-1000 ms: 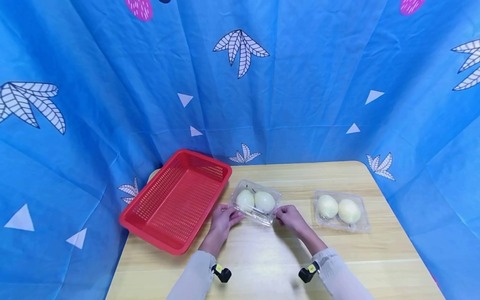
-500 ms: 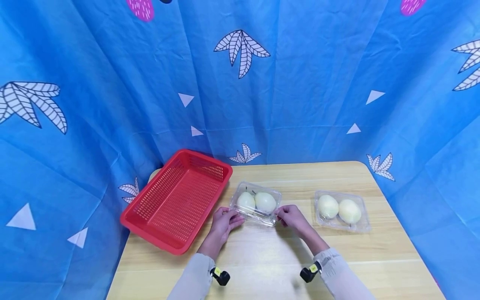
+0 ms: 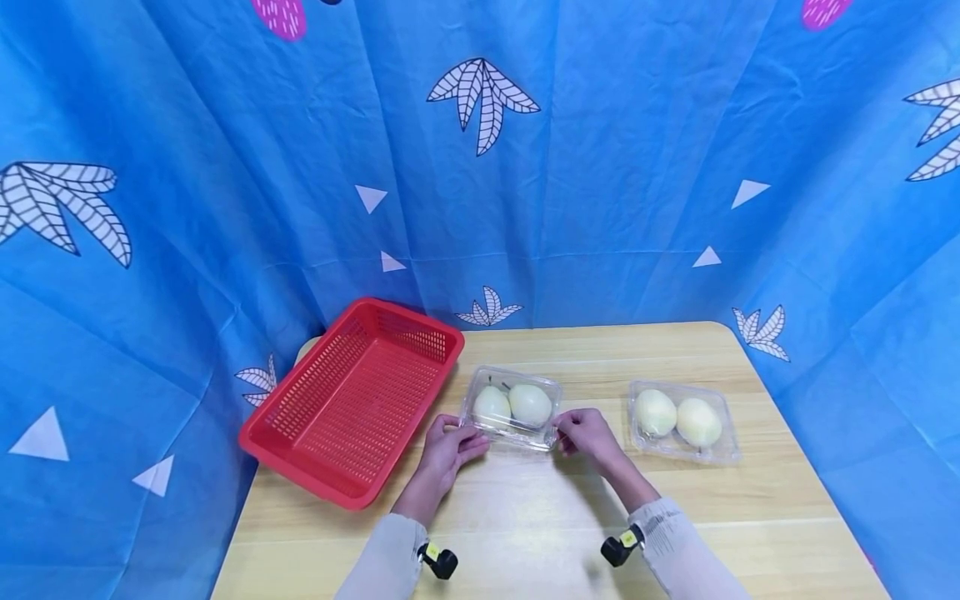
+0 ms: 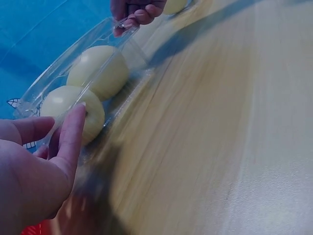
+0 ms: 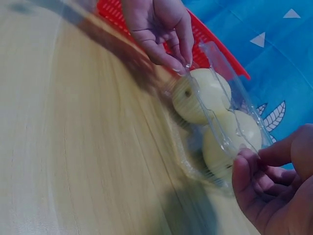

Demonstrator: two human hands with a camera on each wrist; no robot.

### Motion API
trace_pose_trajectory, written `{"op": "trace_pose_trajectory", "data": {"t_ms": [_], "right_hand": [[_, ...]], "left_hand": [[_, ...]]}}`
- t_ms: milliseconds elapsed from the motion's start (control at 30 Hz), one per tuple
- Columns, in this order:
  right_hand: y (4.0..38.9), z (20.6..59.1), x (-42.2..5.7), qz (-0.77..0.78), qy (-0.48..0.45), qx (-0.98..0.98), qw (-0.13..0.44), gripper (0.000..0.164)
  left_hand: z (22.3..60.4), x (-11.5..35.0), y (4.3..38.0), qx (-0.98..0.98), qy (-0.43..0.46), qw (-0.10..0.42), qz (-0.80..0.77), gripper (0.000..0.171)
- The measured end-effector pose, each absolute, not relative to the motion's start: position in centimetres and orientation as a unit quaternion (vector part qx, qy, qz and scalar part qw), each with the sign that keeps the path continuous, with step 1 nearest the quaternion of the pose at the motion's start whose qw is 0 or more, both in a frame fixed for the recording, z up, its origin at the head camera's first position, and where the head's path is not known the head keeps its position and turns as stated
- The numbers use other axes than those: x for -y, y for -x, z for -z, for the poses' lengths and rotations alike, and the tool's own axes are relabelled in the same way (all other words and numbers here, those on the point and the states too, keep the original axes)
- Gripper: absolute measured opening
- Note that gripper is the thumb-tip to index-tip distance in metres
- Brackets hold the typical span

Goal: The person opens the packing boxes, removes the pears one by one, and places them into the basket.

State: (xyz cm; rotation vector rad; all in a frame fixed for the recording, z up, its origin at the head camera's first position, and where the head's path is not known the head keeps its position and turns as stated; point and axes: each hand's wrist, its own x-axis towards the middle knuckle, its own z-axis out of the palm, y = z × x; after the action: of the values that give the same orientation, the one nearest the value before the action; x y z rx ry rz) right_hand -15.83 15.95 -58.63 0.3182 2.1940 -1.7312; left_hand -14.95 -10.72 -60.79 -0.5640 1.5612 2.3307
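Two pale yellow pears (image 3: 529, 406) with thin stems lie side by side in a clear plastic clamshell box (image 3: 480, 373) at the middle of the table. My left hand (image 3: 444, 450) pinches the near left corner of its rim between thumb and fingers. At the near right corner, my right hand (image 3: 585, 433) pinches the rim the same way. The right wrist view shows the pinched rim of the box (image 5: 208, 110) standing above its lower tray, with a pear (image 5: 201, 95) behind it.
A red perforated plastic basket (image 3: 352, 492) stands at the table's left. To the right sits a second clear box (image 3: 722, 417) holding two more pears (image 3: 698, 422). A blue printed curtain (image 3: 600, 167) hangs behind the wooden table (image 3: 525, 525).
The far edge of the middle box has come slightly lower in the head view, its front edge staying about level. Both hands keep their pinch with only small shifts.
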Motion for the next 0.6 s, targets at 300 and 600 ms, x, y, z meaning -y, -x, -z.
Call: {"op": "trace_pose_trajectory", "data": {"t_ms": [300,600], "right_hand": [[15.71,58.34,-15.78,0.571,-0.133,-0.803,0.106,0.024],[15.90,58.53,-15.72,0.537,-0.091,-0.838,0.017,0.029]], "left_hand": [[61.00,10.55,14.24,-0.531,0.190,0.141,-0.813,0.020],[60.97,10.46,14.18,-0.544,0.186,0.130,-0.808,0.016]]}}
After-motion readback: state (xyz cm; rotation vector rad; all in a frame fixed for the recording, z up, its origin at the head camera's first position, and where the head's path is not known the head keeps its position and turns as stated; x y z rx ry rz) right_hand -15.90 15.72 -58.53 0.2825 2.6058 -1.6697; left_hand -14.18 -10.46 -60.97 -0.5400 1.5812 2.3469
